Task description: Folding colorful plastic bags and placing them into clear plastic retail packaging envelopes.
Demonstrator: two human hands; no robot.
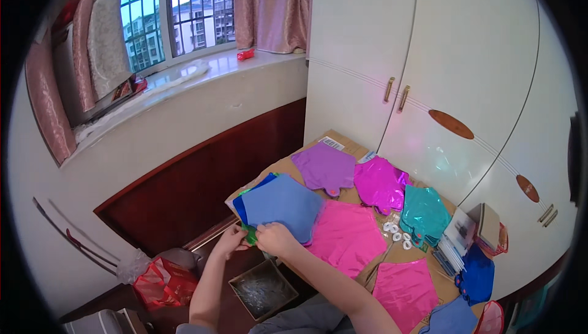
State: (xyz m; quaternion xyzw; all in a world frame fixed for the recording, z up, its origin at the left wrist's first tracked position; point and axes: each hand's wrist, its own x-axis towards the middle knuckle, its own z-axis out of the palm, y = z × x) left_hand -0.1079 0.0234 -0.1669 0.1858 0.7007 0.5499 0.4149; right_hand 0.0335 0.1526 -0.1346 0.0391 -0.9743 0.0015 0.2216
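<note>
At the near left edge of the cardboard-covered table, my left hand (230,241) pinches a small green shiny piece (250,235). My right hand (277,238) closes on the same piece from the other side; its fingertips are partly hidden. Just beyond both hands lies a stack of flat, angular light-blue pieces (283,205). Darker blue and green edges show beneath the stack. Below the hands stands an open bin (233,285) holding clear, crumpled-looking scraps.
Flat purple (323,165), magenta (380,181), teal (425,211) and pink (348,236) pieces cover the cardboard (343,140). Small white rings (397,236) lie among them. Books (462,236) stand at right. A red bag (164,284) sits left of the bin; a white wardrobe (361,27) rises behind.
</note>
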